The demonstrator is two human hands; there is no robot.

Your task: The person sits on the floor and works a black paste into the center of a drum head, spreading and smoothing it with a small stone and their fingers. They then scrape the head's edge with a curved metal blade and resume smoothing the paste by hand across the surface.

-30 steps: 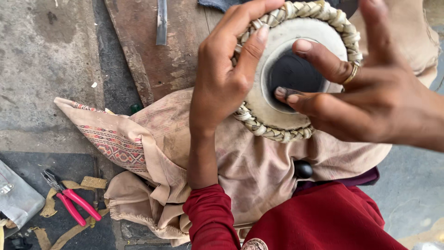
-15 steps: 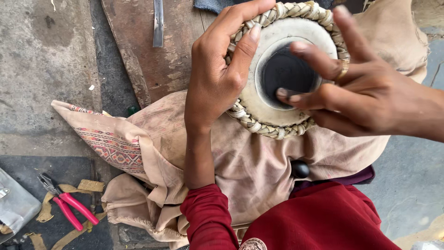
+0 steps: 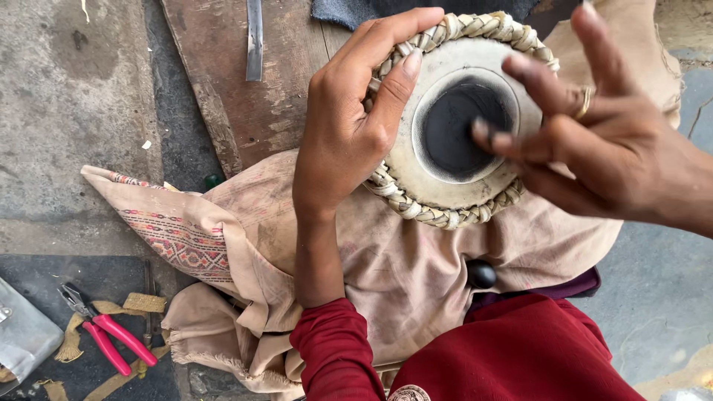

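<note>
- Setting: rough grey concrete floor (image 3: 67,111), seen from above; a worn wooden board (image 3: 245,96) lies across the top, a flat metal strip (image 3: 255,37) resting on it at 12 o'clock from the left forearm.
- Cloth: a soiled beige cloth (image 3: 416,275) with a red woven border spreads over the lap; a small dark round knob (image 3: 480,274) shows on it at 6 o'clock from the drum.
- Drum: small hand drum (image 3: 416,160), head facing up toward the camera; pale skin with a black central disc (image 3: 460,126); plaited hide rim (image 3: 445,217) all round; sits on the cloth, upper centre of view.
- Left hand (image 3: 345,137): at 9 o'clock of the drum; fingers curled over the rim, thumb (image 3: 397,89) laid on the pale skin; a clasp on the drum's edge, not a pinch.
- Right hand (image 3: 601,152): at 3 o'clock of the drum; fingers spread and blurred, holding nothing; a ring on one finger; fingertips (image 3: 483,137) over the black disc; contact with the skin cannot be told.
- Key relation: black disc lies between the hands, at 3 o'clock from the left thumb and 9 o'clock from the right palm; the right fingertips are the nearer to it.
- Sleeve: dark red sleeve (image 3: 334,356) on the left arm.
- Floor items: red-handled pliers (image 3: 111,338) at 8 o'clock, well apart from both hands; tan strap scraps (image 3: 141,303) beside them.
</note>
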